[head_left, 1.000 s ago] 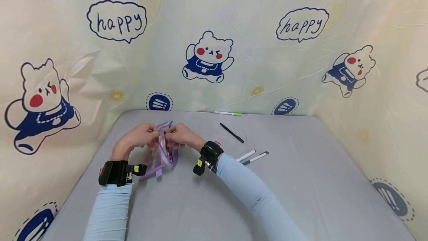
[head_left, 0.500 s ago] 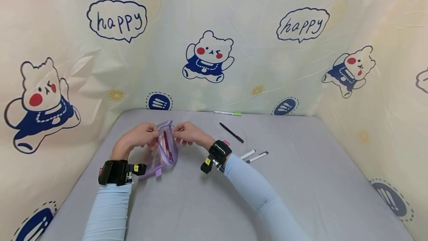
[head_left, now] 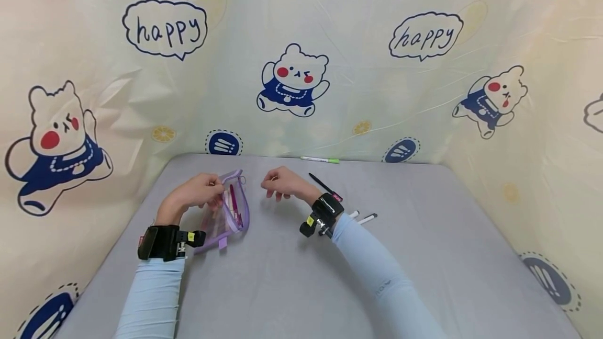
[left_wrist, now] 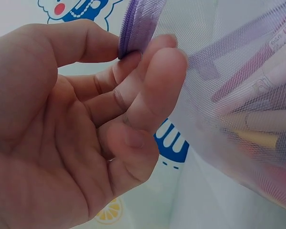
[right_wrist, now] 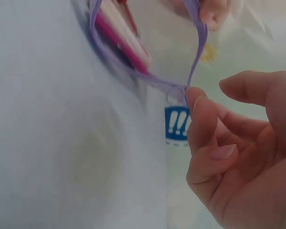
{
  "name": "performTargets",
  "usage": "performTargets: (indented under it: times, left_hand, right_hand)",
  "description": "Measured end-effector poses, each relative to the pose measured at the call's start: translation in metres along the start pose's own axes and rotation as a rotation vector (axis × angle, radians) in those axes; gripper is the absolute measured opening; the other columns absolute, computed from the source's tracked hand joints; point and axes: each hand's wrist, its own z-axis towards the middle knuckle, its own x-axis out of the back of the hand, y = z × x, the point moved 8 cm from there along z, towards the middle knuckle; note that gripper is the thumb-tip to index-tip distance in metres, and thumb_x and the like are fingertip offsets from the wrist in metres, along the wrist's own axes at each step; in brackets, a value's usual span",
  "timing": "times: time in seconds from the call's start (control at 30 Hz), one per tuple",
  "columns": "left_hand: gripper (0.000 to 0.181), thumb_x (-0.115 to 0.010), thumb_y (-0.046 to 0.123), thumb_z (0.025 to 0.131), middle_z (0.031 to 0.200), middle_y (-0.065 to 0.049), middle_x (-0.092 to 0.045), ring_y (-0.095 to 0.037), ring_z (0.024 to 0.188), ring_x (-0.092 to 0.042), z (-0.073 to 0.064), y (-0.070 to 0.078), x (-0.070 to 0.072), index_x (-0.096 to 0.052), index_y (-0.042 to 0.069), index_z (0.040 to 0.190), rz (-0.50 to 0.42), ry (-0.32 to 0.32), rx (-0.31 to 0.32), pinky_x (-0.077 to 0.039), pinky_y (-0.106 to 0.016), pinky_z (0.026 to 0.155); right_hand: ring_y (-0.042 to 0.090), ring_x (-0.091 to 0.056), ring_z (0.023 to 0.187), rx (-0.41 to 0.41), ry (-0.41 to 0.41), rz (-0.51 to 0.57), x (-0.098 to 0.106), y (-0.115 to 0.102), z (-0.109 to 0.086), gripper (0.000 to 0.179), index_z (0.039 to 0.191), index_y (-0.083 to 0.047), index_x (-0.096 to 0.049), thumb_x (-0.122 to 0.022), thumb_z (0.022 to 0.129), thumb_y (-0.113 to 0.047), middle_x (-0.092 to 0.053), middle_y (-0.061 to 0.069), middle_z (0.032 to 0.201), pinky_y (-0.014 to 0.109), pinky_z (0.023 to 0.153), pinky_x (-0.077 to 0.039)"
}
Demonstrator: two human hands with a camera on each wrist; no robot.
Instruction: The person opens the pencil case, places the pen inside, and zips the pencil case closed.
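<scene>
- We've got the left hand pinching the purple pouch, which sits just to its right
- We see the right hand, loosely curled, thumb and fingertips apart; a black pen lies beyond it

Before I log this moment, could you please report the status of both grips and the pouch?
Left grip pinching rim of mesh pouch; right grip empty, clear of pouch. Pouch open, pens inside. Nothing visibly in the way.

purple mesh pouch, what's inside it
Inside the purple mesh pouch, a magenta pen and a pale pen show through the opening. More pen shapes look blurred through its side. The left hand hides part, so the full count cannot be told.
</scene>
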Motion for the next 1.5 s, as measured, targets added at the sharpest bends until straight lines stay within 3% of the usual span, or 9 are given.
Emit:
performTargets:
  times: [0.23, 0.67, 1.5]
  left_hand:
    - [0.017, -0.047, 0.014, 0.096, 0.082, -0.012, -0.063, -0.023, 0.071, -0.058, -0.002, 0.002, 0.0, -0.056, 0.001, 0.094, -0.025, 0.013, -0.035, -0.044, -0.031, 0.056]
    - [0.018, -0.045, 0.016, 0.099, 0.082, -0.013, -0.064, -0.023, 0.071, -0.059, 0.0, 0.0, 0.0, -0.054, 0.001, 0.093, -0.052, -0.02, -0.024, -0.044, -0.032, 0.058]
    - [0.021, -0.046, 0.018, 0.1, 0.084, -0.014, -0.064, -0.026, 0.077, -0.061, -0.002, 0.0, -0.002, -0.055, -0.001, 0.095, -0.047, -0.018, -0.056, -0.044, -0.032, 0.062]
  right_hand:
    - [0.017, -0.06, 0.059, -0.031, -0.011, -0.022, 0.016, 0.019, -0.007, 0.034, 0.118, -0.003, -0.064, -0.056, 0.098, -0.029, -0.072, 0.009, 0.088, 0.024, 0.048, -0.037]
    - [0.017, -0.059, 0.06, -0.07, 0.016, -0.054, 0.049, 0.054, -0.025, 0.038, 0.121, 0.0, -0.062, -0.055, 0.098, -0.029, -0.071, 0.007, 0.088, 0.023, 0.048, -0.037]
    - [0.015, -0.06, 0.061, -0.174, 0.119, -0.187, 0.077, 0.095, -0.043, 0.026, 0.111, -0.007, -0.065, -0.056, 0.097, -0.027, -0.071, 0.009, 0.089, 0.026, 0.051, -0.041]
